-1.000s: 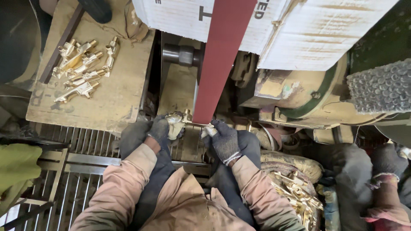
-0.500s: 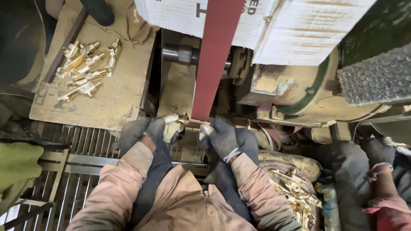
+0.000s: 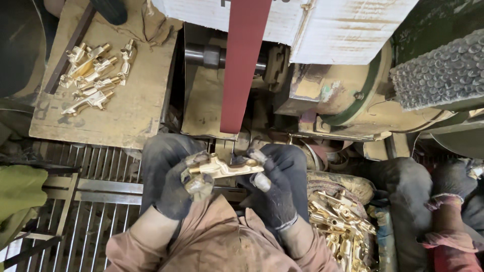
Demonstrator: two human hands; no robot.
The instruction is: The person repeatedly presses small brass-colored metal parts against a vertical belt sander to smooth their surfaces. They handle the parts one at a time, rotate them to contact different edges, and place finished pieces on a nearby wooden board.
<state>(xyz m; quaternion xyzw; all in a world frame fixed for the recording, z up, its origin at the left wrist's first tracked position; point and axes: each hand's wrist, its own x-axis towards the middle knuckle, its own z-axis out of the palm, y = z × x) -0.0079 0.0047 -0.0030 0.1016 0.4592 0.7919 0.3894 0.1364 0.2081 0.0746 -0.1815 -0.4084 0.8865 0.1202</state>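
Note:
Both my hands wear dark, worn gloves and grip one brass tap casting [image 3: 222,168] between them, just below the lower end of a red sanding belt [image 3: 242,65]. My left hand [image 3: 182,185] grips the casting's left end. My right hand [image 3: 269,189] pinches its right end with the fingertips. The casting lies roughly level and sits clear of the belt. My brown sleeves fill the bottom of the view.
A cardboard sheet [image 3: 136,100] at upper left carries several brass castings [image 3: 93,75]. A sack of more brass parts [image 3: 338,226] lies at lower right. The belt machine's dusty motor housing [image 3: 353,95] is to the right. Another person's arm [image 3: 448,221] shows at far right. A metal grate [image 3: 91,201] lies at lower left.
I have drawn the casting back from the belt towards my body, and my hands now hold it lower and nearer the camera.

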